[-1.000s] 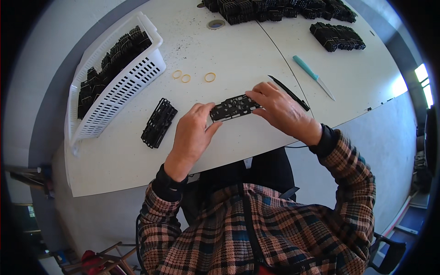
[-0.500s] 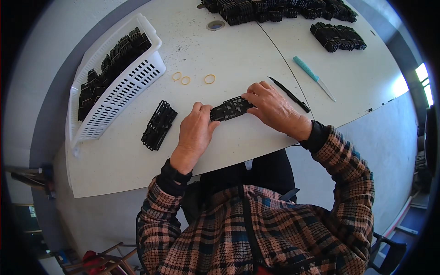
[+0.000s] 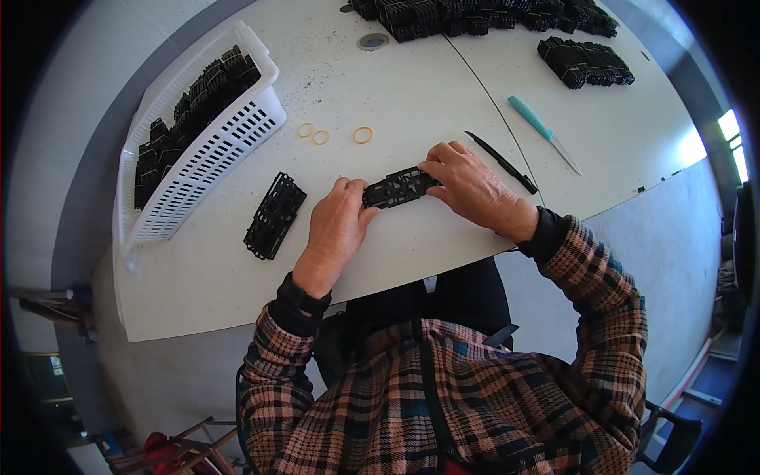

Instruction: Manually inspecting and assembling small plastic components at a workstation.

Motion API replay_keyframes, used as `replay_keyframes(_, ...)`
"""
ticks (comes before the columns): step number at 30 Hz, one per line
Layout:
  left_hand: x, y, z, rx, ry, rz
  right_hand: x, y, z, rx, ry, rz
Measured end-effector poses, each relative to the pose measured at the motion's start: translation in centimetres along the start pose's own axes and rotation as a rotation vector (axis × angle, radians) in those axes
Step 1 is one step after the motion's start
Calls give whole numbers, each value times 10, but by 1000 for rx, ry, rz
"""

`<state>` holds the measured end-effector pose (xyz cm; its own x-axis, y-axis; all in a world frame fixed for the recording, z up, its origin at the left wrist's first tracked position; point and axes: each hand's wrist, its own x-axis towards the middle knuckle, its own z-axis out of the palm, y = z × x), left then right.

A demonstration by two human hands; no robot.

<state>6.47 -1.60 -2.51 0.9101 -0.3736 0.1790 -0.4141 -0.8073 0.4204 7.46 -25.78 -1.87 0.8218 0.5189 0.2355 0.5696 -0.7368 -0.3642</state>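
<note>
Between my hands, low over the white table (image 3: 396, 245), is a black openwork plastic part (image 3: 396, 188), flat and oblong. My left hand (image 3: 336, 222) pinches its left end with thumb and fingers. Its right end is gripped by my right hand (image 3: 471, 186), whose fingertips cover that corner. A similar black openwork part (image 3: 275, 216) lies by itself to the left of my left hand. Beyond my hands lie several yellow rubber bands, one (image 3: 362, 135) a little apart from the others.
A white slotted basket (image 3: 273, 111) holding bundled black parts stands at the left. A teal-handled knife (image 3: 530, 119) and a black folding-type blade (image 3: 500, 162) lie right. Banded black stacks (image 3: 586, 63) sit at the far side, near a round hole (image 3: 372, 42) in the tabletop.
</note>
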Motion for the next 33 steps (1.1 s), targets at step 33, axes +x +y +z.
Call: replay_keyframes(33,8,-6,-2,-187,-103,-36,9,12,-12,61,-117,-3)
